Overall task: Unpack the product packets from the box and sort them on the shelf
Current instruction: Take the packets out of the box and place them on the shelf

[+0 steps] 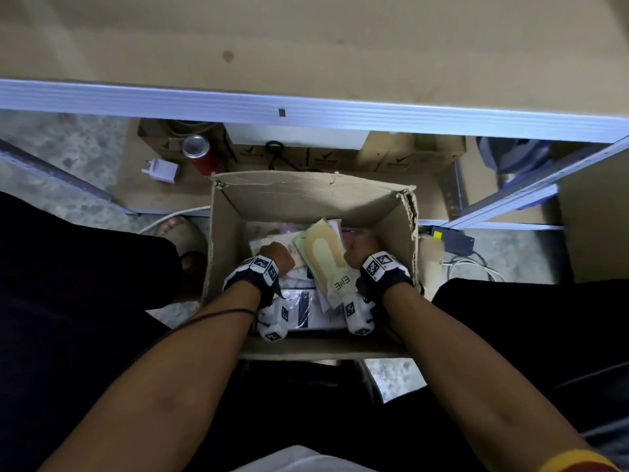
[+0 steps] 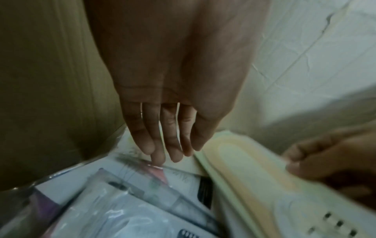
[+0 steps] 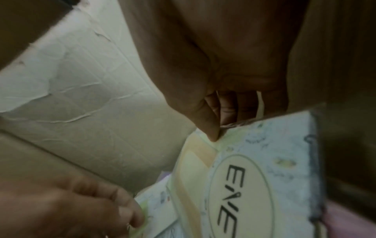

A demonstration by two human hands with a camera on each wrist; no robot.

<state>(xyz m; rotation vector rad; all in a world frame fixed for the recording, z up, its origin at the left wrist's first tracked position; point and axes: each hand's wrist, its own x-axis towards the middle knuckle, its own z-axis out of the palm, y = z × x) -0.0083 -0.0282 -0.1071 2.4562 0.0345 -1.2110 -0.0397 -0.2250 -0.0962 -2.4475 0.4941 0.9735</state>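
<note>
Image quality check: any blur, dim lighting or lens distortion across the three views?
Head: dim, sharp enough, wide-angle bend in the shelf edge. Left wrist: motion blur on the right hand and cream packet; left hand clearer. Right wrist: dark, soft throughout, lettering smeared but legible.

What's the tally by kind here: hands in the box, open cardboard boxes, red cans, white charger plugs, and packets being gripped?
Hands in the box: 2, left hand and right hand
Open cardboard box: 1
Red can: 1
White charger plug: 1
Gripped packets: 1, the cream EVE packet, pinched by the right hand
Total: 6
</note>
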